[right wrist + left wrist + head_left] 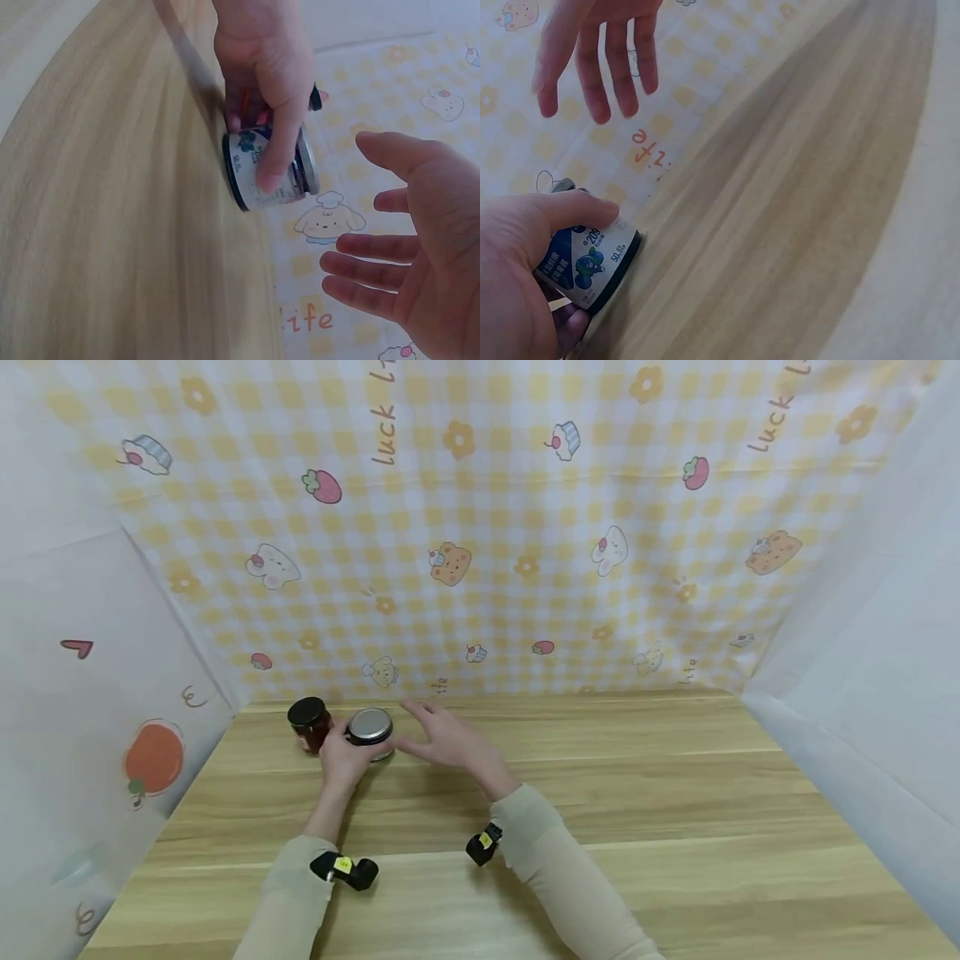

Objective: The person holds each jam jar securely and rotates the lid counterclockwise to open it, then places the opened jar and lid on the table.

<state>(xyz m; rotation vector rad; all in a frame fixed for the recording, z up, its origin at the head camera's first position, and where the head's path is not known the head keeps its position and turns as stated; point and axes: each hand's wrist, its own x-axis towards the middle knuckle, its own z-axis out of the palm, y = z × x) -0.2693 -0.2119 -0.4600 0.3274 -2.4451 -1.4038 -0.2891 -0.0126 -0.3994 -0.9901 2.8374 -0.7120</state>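
A short jar (pixel 371 724) with a silver lid and a blueberry-printed label stands upright at the back left of the table. My left hand (pixel 347 757) grips it, thumb across the label in the left wrist view, where the jar (pixel 592 259) shows its printed side. My right hand (pixel 447 737) hovers just right of the jar with fingers spread, holding nothing; the right wrist view shows this hand (pixel 427 240) apart from the jar (pixel 255 161). Left of my left hand stands a dark red jar (pixel 311 725) with a black lid.
The wooden table (pixel 600 777) reaches back to a yellow checked cloth (pixel 525 610) with cartoon prints. White sheets (pixel 862 610) hang at both sides. A small black camera is strapped to each sleeve.
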